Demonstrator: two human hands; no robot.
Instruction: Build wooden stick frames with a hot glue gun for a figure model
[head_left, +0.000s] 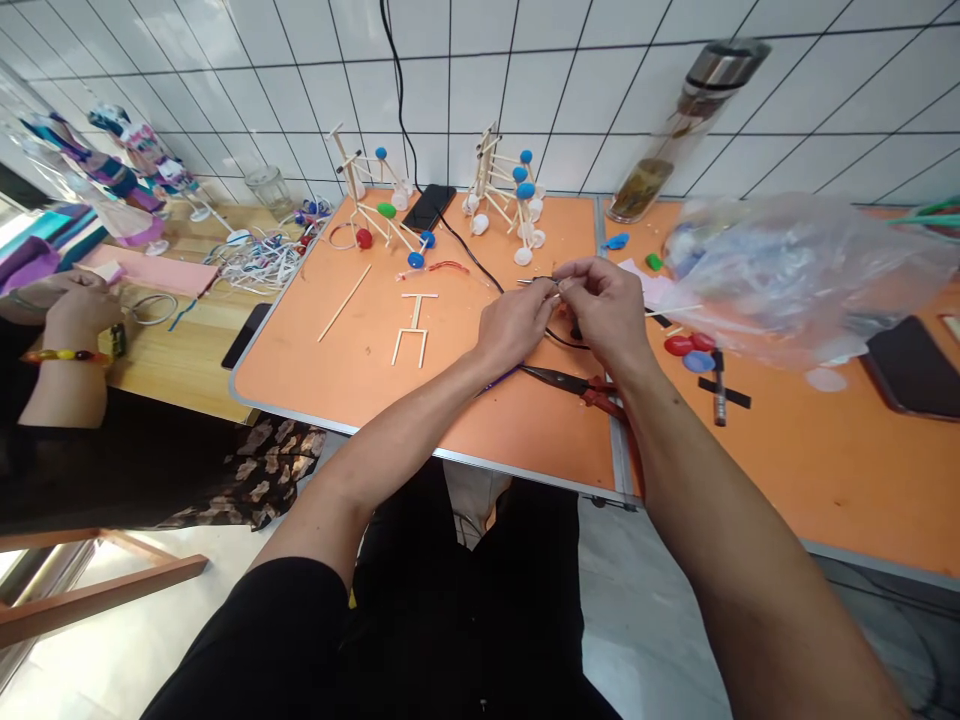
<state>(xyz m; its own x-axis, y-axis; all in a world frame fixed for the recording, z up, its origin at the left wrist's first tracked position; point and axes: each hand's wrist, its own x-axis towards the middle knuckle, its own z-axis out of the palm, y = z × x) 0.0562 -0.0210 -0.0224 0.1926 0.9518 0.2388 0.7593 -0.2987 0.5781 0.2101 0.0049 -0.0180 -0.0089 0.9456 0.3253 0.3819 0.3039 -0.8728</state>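
Left of my fingers I see bare orange table, open past a small stick frame. Pliers lie just nearer than the fingers. Beyond them, stick models and a black cable crowd the way. To their right, a plastic bag blocks any pass.

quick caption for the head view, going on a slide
Left hand and right hand pinch a thin rod over the orange table, pliers lying beside them.

Perhaps metal wire; matt orange table
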